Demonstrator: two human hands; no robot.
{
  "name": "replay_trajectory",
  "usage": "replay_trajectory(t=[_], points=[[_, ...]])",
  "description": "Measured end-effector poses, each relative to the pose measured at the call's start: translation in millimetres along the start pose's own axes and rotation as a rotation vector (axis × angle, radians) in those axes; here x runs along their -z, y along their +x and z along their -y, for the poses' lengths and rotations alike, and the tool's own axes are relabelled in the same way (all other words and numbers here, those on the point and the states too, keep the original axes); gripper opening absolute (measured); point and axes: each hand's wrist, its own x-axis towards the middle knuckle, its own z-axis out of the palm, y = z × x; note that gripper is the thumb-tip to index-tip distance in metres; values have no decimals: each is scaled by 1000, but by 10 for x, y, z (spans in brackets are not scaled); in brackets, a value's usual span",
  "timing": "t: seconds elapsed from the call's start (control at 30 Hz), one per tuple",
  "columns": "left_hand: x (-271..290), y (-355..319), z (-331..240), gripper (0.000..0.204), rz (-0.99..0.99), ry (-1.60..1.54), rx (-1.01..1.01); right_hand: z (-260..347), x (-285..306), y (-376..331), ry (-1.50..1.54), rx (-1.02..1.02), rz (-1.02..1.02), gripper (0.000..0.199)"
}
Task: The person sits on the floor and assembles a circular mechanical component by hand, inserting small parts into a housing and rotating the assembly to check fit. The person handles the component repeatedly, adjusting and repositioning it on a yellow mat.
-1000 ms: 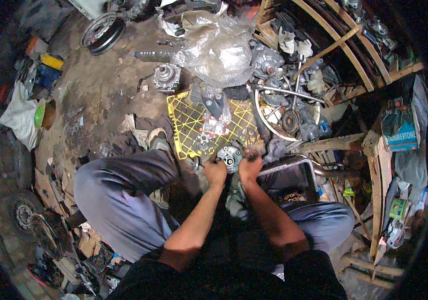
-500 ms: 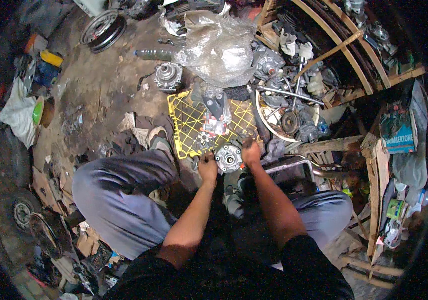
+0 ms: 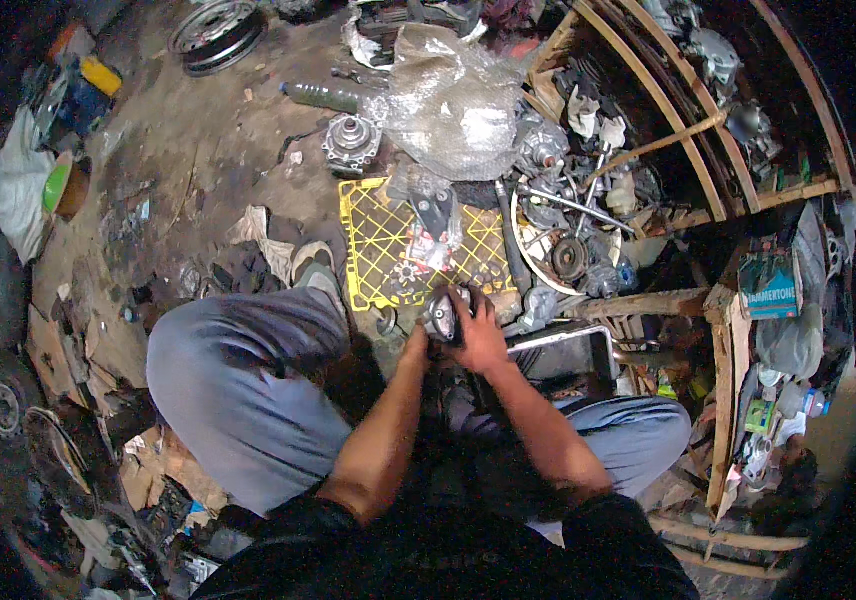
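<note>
Between my knees I hold a round grey metal housing (image 3: pixel 442 317), now tipped so its face turns sideways. My left hand (image 3: pixel 417 345) grips its lower left side, the fingers mostly hidden behind it. My right hand (image 3: pixel 479 335) wraps over its right side with fingers curled on the edge. Just beyond lies a yellow plastic lattice crate (image 3: pixel 356 245). A small star-shaped metal piece (image 3: pixel 409 272) and a plastic bag with a dark bracket-like part (image 3: pixel 432 212) rest on it.
Past the crate stand a similar metal unit (image 3: pixel 351 140), a green bottle (image 3: pixel 320 95) and bubble wrap (image 3: pixel 448 110). A white basin (image 3: pixel 525 237) of metal parts sits right, near a wooden frame (image 3: pixel 726 370). A wheel rim (image 3: pixel 216 38) lies far left.
The housing has turned from facing up to tilted on its side. My right hand has moved in over it, and my left hand has shifted slightly down beside it.
</note>
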Motion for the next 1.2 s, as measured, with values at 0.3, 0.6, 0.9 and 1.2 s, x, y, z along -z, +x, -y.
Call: replay_trajectory(t=[0.3, 0.6, 0.9, 1.2], points=[[157, 489, 108, 90, 190, 120, 87, 148, -278, 203, -169, -117, -16, 82], [-122, 149, 85, 88, 108, 40, -69, 143, -88, 175, -346, 53, 135, 98], [-330, -311, -144, 88, 24, 140, 136, 229, 462, -48, -90, -57, 49, 97], [-46, -278, -77, 105, -98, 171, 160, 290, 619, -259, -19, 31, -125, 93]])
